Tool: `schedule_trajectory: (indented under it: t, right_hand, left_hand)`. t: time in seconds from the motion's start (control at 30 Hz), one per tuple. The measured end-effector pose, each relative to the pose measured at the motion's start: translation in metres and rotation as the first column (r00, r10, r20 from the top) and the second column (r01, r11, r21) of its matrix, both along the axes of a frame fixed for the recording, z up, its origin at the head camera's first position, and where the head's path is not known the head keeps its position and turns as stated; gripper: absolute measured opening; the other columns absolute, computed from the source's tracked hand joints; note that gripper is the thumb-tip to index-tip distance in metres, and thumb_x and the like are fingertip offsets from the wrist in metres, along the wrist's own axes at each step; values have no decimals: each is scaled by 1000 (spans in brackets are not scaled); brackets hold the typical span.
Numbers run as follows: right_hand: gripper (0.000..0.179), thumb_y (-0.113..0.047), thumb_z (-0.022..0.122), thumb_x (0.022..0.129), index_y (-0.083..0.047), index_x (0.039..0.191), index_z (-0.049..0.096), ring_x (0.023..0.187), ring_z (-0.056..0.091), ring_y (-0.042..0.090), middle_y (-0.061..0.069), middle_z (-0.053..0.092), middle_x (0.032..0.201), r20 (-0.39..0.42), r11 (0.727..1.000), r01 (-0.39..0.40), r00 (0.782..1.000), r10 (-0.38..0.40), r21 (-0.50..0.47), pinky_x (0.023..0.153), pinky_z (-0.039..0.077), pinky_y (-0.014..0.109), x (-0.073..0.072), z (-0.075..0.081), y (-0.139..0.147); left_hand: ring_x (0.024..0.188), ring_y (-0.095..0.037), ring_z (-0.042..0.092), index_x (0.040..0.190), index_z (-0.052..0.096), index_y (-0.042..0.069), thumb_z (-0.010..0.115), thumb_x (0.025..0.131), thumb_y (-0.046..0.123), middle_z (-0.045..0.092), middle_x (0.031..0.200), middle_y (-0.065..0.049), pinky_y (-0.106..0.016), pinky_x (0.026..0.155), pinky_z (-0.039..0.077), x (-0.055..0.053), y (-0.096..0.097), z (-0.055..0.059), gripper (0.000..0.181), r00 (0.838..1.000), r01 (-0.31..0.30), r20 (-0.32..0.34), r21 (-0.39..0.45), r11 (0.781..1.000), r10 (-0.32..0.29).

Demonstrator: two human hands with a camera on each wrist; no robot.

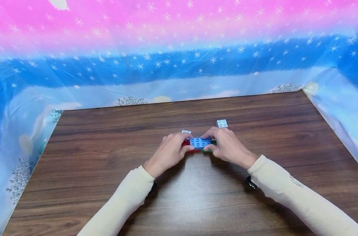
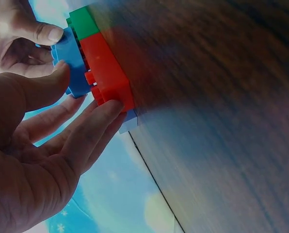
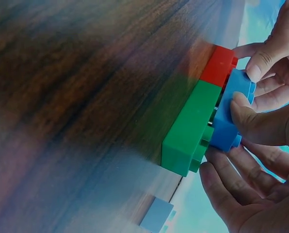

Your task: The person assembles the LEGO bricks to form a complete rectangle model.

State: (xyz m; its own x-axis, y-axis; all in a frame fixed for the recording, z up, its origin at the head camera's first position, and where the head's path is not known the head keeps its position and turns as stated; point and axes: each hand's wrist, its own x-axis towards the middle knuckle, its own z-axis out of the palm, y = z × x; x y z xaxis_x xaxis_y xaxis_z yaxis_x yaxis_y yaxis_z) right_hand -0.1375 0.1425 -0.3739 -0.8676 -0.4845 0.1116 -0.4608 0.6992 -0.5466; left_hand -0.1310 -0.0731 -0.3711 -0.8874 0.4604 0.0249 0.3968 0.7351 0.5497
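Observation:
A blue building brick [image 1: 200,143] with two rows of studs lies across the seam of a red brick [image 2: 105,70] and a green brick [image 3: 190,127], which sit end to end on the table. My left hand [image 1: 170,150] pinches the blue brick's left end, thumb on the near side. At its right end my right hand [image 1: 227,146] pinches it the same way. In the right wrist view a narrow gap with studs showing runs between the blue brick and the green one. Fingertips of the left hand also reach the red brick's end.
Behind the left hand a small white brick [image 1: 186,131] is partly hidden. Another white brick [image 1: 222,123], with a square of studs, lies beyond the right hand. The wooden table [image 1: 108,131] meets a snowflake-patterned cloth [image 1: 155,62] at its back and sides.

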Motion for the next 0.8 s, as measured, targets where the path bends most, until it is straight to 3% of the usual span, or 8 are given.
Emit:
schedule_trajectory:
  t: [0.8]
  right_hand:
    - [31, -10, 83, 86, -2, 115, 75, 79, 59, 19, 11, 73, 110, -16, 1000, 11, 1000, -10, 20, 72, 48, 36, -1, -1, -2]
  left_hand:
    - [79, -17, 58, 114, 71, 3, 71, 96, 20, 69, 99, -9, -35, 73, 53, 0, 5, -1, 25, 998, 20, -55, -63, 998, -24]
